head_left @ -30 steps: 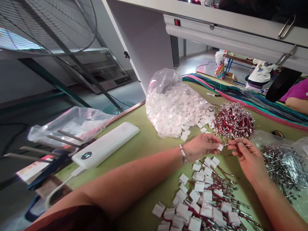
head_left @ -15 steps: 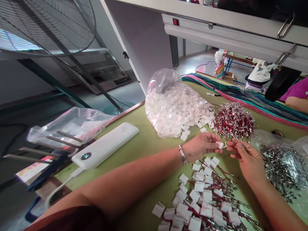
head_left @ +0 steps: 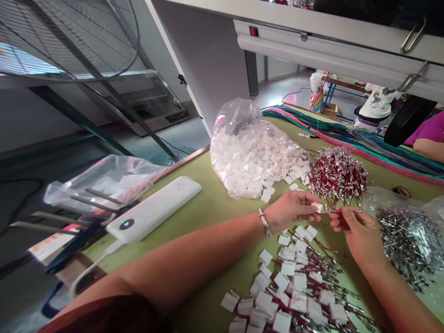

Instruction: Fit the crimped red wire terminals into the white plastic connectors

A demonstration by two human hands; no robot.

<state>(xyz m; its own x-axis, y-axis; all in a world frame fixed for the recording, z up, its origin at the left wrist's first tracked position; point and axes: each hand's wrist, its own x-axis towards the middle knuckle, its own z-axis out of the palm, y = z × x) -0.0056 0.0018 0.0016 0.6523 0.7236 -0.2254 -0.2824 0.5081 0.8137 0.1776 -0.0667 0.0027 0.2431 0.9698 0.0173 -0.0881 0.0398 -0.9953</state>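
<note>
A small white plastic connector housing (head_left: 316, 206) is pinched in the fingertips of my left hand (head_left: 290, 211). My right hand (head_left: 357, 226) is closed on a short wire (head_left: 360, 212) with a metal terminal, its near end meeting the housing. How deep the terminal sits cannot be made out. Behind both hands stands a heap of red wires with crimped terminals (head_left: 338, 175). Below them lies a pile of white housings with red wires attached (head_left: 287, 268).
A clear bag of loose white housings (head_left: 253, 152) spills at the back. Right of my hands is a bag of metal terminals (head_left: 407, 240). A white power bank (head_left: 154, 210) with a cable lies left. Long coloured wires (head_left: 367, 138) cross the rear; another person's arm (head_left: 428, 148) shows there.
My right hand has turned slightly and its wire now lines up straighter with the housing. The left hand keeps its pinch. The whole view has shifted a little.
</note>
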